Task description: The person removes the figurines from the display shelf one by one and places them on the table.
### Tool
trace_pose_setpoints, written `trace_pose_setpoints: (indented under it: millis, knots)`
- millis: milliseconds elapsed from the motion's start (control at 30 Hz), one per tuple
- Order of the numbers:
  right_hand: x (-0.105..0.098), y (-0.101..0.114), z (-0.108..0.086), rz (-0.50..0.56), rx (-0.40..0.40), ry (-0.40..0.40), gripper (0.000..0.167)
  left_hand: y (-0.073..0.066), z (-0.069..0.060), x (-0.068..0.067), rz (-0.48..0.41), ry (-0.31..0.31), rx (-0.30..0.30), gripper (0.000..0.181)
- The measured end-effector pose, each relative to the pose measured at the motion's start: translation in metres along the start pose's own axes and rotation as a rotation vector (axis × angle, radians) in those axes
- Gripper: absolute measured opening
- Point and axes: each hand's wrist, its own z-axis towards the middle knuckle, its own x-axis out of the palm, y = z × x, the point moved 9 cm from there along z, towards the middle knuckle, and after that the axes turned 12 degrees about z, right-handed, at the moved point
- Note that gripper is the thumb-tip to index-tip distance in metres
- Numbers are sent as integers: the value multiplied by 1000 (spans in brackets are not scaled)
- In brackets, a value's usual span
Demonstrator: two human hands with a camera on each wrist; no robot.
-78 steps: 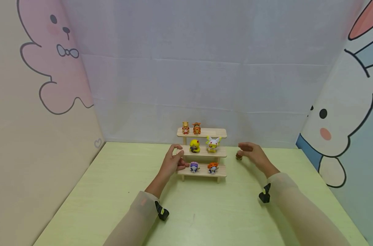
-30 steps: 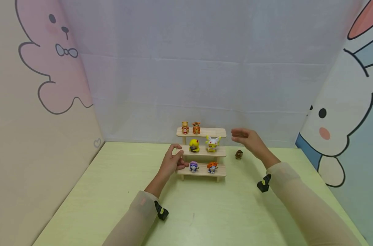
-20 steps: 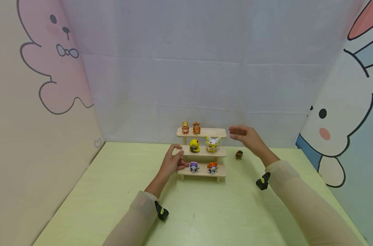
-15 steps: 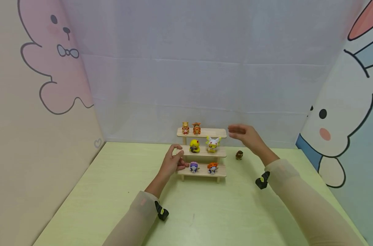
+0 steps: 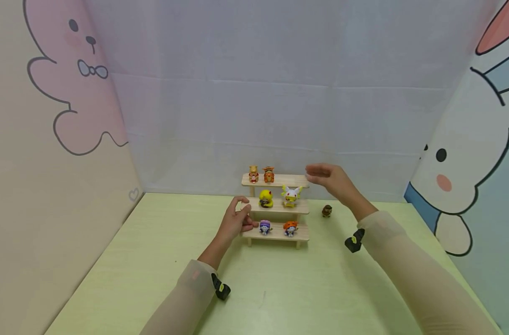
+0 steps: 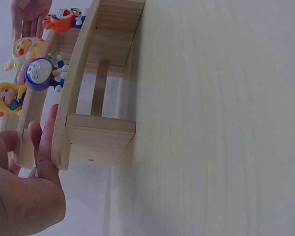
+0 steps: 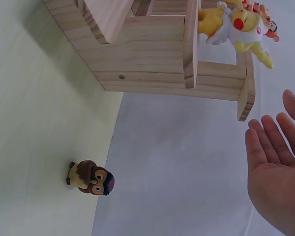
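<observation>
1. The right hand [image 5: 334,181] is now raised beside the right end of the top board [image 5: 289,180]. Its fingers are kept straight, the thumb is apart, and nothing is gripped. Whether the board is touched cannot be told.
2. The owl toy [image 5: 327,211] is thus left free, standing on the table [image 5: 279,288] to the right of the shelf [image 7: 142,46]. For the work, attention seems to be given to the shelf rather than to the owl.
3. The left end of the middle board [image 5: 276,206] is clasped by the left hand [image 5: 234,221], with digits above and below.
4. In the earliest frame, the owl is partly covered by the right hand; now it is fully seen. No change is noticed in the left hand.
</observation>
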Motion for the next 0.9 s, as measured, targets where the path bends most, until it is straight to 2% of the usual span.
trace_pose_setpoints:
  millis: [333,733,900]
  knots:
    - [14,8,8,11,-18,21,50,0,0,0,5,-7,10,25]
    - [38,17,16,18,-6,109,51,2,0,0,-5,3,1,25]
    - [47,20,22,55,-11,135,52,2,-1,-1,-4,4,-1,24]
